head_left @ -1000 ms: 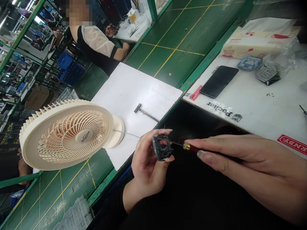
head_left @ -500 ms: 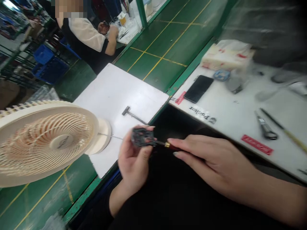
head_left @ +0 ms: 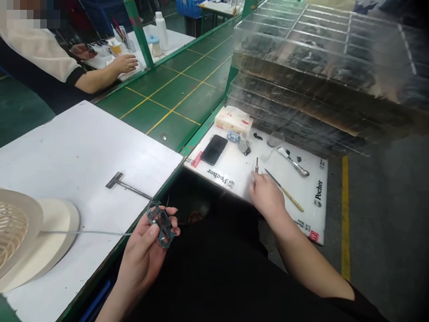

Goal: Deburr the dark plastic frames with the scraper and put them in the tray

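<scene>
My left hand (head_left: 142,248) holds a dark grey, openwork plastic part (head_left: 162,226), fingers behind it and thumb on its near side. It is tilted above the dark gap between the two work surfaces. My right hand (head_left: 268,194) rests over the white printed board (head_left: 223,179), fingers closed around a small silver metal tool (head_left: 257,164) whose narrow end sticks out past the fingertips; the rest is hidden. Just right of this hand lies a slim pointed file (head_left: 284,190) with a yellowish handle. A T-shaped metal tool (head_left: 129,185) lies beyond my left hand.
A phone (head_left: 214,150), tissue pack (head_left: 233,120), blue round item (head_left: 233,137) and silver spoon-like tool (head_left: 294,163) lie on the board. Clear stacked trays (head_left: 301,85) stand behind. A cream fan (head_left: 43,237) is at left. Across the green bench (head_left: 187,98), a co-worker's hand (head_left: 125,63) shows.
My right hand has left the grey part and moved to the board; the dark-red-handled tool it held is out of sight. My left hand still holds the part, now turned. The view has swung right.
</scene>
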### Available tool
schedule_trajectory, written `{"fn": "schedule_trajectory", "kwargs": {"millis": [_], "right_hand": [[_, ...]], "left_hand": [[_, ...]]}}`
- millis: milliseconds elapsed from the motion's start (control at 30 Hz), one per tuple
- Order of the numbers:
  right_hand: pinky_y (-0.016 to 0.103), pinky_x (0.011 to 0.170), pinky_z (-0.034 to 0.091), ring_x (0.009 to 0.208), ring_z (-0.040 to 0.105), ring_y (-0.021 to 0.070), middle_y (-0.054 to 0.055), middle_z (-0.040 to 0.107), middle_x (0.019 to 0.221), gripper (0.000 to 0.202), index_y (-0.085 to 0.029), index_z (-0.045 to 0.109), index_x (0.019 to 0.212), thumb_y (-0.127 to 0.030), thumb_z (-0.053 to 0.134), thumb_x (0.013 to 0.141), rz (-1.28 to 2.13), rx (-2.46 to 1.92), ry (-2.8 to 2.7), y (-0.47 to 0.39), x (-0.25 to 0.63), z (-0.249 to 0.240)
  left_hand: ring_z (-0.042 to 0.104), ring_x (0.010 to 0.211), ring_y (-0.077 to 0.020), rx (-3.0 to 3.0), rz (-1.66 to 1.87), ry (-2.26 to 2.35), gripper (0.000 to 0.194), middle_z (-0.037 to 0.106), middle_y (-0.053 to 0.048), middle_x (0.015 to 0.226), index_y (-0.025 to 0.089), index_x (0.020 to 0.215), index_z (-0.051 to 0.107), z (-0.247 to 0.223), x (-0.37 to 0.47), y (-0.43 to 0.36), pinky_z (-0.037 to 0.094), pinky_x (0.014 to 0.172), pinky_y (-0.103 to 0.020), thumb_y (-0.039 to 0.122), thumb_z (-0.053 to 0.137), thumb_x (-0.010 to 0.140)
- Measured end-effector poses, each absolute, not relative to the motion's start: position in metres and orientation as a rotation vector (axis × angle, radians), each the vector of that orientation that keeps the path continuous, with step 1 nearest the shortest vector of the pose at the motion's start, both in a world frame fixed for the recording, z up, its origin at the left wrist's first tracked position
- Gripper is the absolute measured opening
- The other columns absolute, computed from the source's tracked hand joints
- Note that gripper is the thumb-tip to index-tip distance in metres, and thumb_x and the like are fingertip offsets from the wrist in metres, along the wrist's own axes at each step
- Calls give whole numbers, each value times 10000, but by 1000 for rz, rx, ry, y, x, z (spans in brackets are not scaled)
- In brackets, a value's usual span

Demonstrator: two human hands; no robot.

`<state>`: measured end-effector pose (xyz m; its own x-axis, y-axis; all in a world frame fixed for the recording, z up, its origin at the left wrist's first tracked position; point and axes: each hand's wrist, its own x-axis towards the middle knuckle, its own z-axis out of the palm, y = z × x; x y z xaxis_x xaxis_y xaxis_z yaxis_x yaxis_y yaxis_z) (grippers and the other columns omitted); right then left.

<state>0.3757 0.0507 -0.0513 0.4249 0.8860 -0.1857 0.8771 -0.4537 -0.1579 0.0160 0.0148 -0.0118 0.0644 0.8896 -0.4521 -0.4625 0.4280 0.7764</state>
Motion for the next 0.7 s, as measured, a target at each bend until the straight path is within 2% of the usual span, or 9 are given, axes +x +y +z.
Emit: {"fn": "schedule_trajectory", "kwargs": {"millis": [100,200,267,367,433,500,567,633,700], "right_hand": [[464,1056,626,1358,746,397,243,755,1483,511,-141,716,1651,-254,551,1181,365,-2694,-1661,55,377,-53],[481,1040,622,1305,750,402,245,754,1416,452,-138,784,1546,-259,541,1185,361,-2722,-1714,57,377,-51],[533,1068,620,1330,734,444,272,742,1423,441,-115,810,1489,-267,523,1189,352,-2733,-1743,53,376,-48],[666,1157,588,1442,666,537,322,673,1577,490,-78,780,1534,-327,527,1196,265,-2662,-1770,42,368,-42],[672,1194,579,1425,687,507,296,664,1624,510,-101,773,1554,-400,568,1196,263,-2402,-1782,33,356,-35],[563,1123,634,1218,780,379,215,748,1513,467,-165,816,1483,-472,625,1188,535,-1998,-1806,26,338,-25],[448,970,662,997,792,270,126,820,1333,403,-226,860,1366,-526,666,1180,999,-1608,-1790,23,317,-16],[397,892,646,964,788,246,85,846,1218,385,-249,882,1258,-573,696,1167,1354,-1381,-1673,26,297,-9],[384,904,631,994,786,252,69,852,1128,396,-249,889,1161,-620,751,1135,1550,-1287,-1519,31,281,-6]], "left_hand": [[722,929,-214,459,1054,986,495,778,-87,1143,249,1288,860,-12,25,17,699,769,-350,421,1063,871],[593,760,-128,451,1030,924,545,654,-10,992,248,1399,833,-11,32,20,604,654,-278,374,1035,908],[527,702,-94,439,1009,919,562,569,29,927,233,1403,833,-11,36,20,555,607,-244,341,1048,896],[573,756,-102,441,1000,960,563,600,13,979,223,1400,840,-12,39,20,601,644,-250,348,1065,899],[652,862,-147,435,983,980,578,665,-33,1057,209,1426,845,-14,40,19,670,706,-289,413,1052,926],[690,932,-180,417,954,979,567,710,-73,1143,206,1437,853,-14,40,18,724,751,-341,445,1025,953],[709,958,-191,433,924,978,524,731,-84,1192,218,1427,862,-12,40,16,753,784,-369,420,1010,966],[725,961,-188,491,891,986,481,742,-74,1190,229,1413,867,-9,39,13,760,808,-364,381,1004,977],[733,911,-166,559,854,996,465,750,-56,1148,235,1417,863,-6,38,10,752,808,-346,362,998,991]]}}
